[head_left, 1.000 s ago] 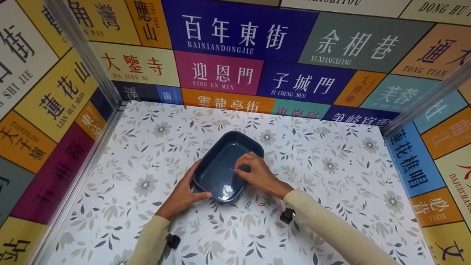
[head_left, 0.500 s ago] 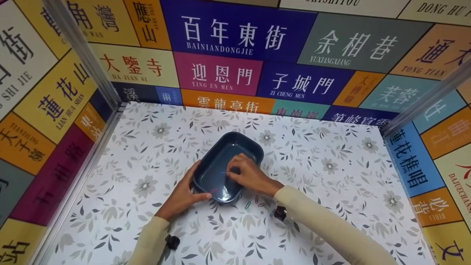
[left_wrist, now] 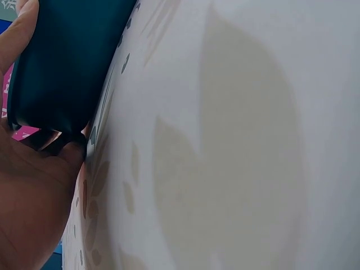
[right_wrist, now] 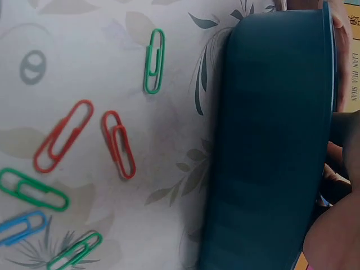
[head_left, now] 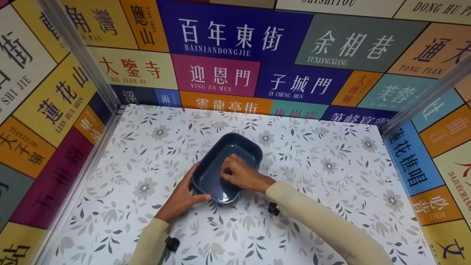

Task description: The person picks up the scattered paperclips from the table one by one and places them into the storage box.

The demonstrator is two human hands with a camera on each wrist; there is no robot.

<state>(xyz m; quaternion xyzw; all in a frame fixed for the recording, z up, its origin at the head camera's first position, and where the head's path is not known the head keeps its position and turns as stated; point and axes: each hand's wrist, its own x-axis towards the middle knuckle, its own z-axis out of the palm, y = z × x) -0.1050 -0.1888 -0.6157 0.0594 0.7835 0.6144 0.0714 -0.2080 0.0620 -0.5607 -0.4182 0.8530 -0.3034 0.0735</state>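
Note:
A dark blue rectangular dish point(head_left: 209, 165) sits at a slant on the table. My left hand point(head_left: 182, 200) grips its near left side, thumb over the rim and fingers along the outer wall; the left wrist view shows this dish point(left_wrist: 67, 62) beside the hand point(left_wrist: 39, 191). My right hand point(head_left: 243, 173) is inside the dish, thumb and forefinger pinched together low over its floor. The blue paper clip seen there earlier is hidden now. A reddish paper clip point(head_left: 213, 192) lies in the dish near my left thumb. In the right wrist view, the dish's outer wall point(right_wrist: 270, 140) hides the right fingertips.
Several loose paper clips lie on the table right of the dish, among them a green paper clip point(right_wrist: 154, 62), a red paper clip point(right_wrist: 119, 145) and a blue paper clip point(right_wrist: 22, 228). Sign-patterned walls point(head_left: 220, 75) enclose the flower-patterned table point(head_left: 316, 206).
My right hand has moved left and lower into the dish. The blue paper clip's end, visible at its fingertips before, no longer shows. The left hand keeps its hold on the dish.

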